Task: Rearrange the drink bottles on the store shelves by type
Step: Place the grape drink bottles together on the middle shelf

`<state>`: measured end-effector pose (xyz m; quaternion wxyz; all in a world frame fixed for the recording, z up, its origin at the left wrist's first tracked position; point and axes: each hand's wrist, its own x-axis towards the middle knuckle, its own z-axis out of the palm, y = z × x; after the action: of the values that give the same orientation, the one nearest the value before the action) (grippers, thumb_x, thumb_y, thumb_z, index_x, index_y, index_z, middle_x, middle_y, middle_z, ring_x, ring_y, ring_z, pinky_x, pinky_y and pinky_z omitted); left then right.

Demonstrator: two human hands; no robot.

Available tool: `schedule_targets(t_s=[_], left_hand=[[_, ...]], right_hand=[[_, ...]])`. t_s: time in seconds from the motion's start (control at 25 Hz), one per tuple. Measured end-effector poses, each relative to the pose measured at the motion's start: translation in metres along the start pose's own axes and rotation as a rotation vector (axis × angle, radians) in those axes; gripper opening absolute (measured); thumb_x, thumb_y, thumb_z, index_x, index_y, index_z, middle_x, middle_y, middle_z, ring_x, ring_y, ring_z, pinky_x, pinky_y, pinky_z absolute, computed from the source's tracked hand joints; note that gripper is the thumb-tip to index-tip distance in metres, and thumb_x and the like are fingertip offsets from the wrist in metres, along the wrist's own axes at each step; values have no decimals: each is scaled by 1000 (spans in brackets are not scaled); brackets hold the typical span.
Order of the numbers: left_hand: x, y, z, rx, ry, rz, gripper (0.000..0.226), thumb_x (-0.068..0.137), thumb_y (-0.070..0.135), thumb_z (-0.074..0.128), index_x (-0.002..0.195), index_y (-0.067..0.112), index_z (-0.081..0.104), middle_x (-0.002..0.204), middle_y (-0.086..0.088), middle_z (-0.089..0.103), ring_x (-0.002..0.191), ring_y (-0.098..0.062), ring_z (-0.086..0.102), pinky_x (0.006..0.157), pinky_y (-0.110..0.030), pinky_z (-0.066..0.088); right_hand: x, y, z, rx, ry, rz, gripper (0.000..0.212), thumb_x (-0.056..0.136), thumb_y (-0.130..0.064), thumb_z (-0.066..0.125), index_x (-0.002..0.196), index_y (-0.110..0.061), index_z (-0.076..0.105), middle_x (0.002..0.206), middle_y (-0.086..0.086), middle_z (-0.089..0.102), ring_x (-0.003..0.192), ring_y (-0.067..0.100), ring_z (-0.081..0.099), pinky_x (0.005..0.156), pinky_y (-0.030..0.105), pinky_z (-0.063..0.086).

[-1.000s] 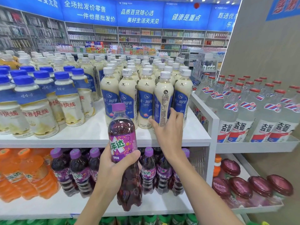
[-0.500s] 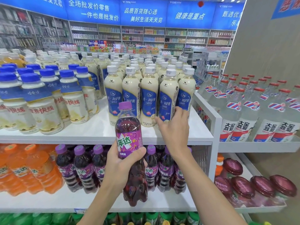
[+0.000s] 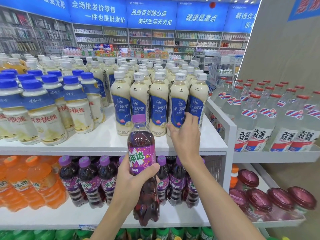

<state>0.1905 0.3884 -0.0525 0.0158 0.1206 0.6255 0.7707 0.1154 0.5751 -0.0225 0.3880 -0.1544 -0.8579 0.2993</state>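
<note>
**Q:** Status, left hand (image 3: 133, 177)?
**A:** It grips the purple soda bottle (image 3: 141, 146) round the label, thumb across the front. Bottle is upright, cap up, off the shelves, approx. ctr of view, in front of the top shelf (image 3: 103, 141) edge.

**Q:** Right hand (image 3: 186, 137)?
**A:** At 1 o'clock from the held bottle. Fingers and thumb curl round the lower part of a milk tea bottle (image 3: 178, 103), 4th from left in the front row. That bottle stands on the top shelf between its neighbours.

**Q:** Rest of top shelf?
**A:** Blue-cap bottles (image 3: 39, 110) at 9 o'clock, cream-coloured, packed close. More white-cap milk tea rows stand behind, toward 12.

**Q:** Lower shelf?
**A:** Purple soda row (image 3: 90, 179) at 7 o'clock of view, same label as the held bottle, partly hidden behind both forearms. Orange soda bottles (image 3: 34, 181) are just beside it, at 8 o'clock. Green bottles (image 3: 52, 234) at btm edge, tops only.

**Q:** Adjacent unit?
**A:** At 3 o'clock: clear bottles w/ red caps (image 3: 259, 118) on its upper level. Cups w/ dark red lids (image 3: 258, 200) at 4 o'clock on the level below, lids facing the viewer.
</note>
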Motion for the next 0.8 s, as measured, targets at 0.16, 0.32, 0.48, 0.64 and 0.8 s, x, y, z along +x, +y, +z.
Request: schedule_targets(t_s=[0.16, 0.32, 0.48, 0.64, 0.8], left_hand=[[0, -1, 1, 15, 2, 5, 47, 56, 40, 88, 94, 19, 70, 84, -24, 73, 74, -39, 71, 70, -42, 58], [0, 0, 4, 15, -11, 20, 44, 56, 39, 88, 92, 20, 71, 83, -24, 73, 72, -37, 70, 69, -41, 59], [-1, -5, 5, 17, -18, 14, 51, 58, 39, 89, 99, 17, 68, 84, -26, 72, 75, -41, 69, 72, -47, 58], [-1, -8, 6, 36, -11, 13, 41, 57, 41, 88, 92, 30, 71, 87, -21, 74, 79, -40, 71, 76, -49, 59], [-1, -10, 5, 28, -11, 16, 43, 59, 40, 90, 95, 25, 70, 87, -24, 73, 78, -43, 69, 78, -55, 58]], right_hand=[[1, -1, 3, 28, 11, -13, 62, 98, -31, 70, 147, -4, 45, 132, 14, 52, 117, 29, 56, 88, 33, 41], [3, 0, 6, 47, -2, -5, 64, 95, -35, 73, 145, -5, 47, 132, 11, 52, 115, 28, 58, 85, 30, 39], [0, 12, -9, 148, 43, -33, 61, 95, -31, 74, 143, -6, 48, 129, 10, 53, 114, 24, 56, 92, 32, 44], [10, 35, -22, 127, 107, 72, 61, 93, -29, 76, 139, -3, 46, 134, 14, 48, 122, 31, 51, 95, 33, 43], [22, 48, -19, 137, 5, 130, 62, 89, -38, 79, 135, -8, 48, 131, 11, 54, 120, 30, 55, 90, 37, 45]])
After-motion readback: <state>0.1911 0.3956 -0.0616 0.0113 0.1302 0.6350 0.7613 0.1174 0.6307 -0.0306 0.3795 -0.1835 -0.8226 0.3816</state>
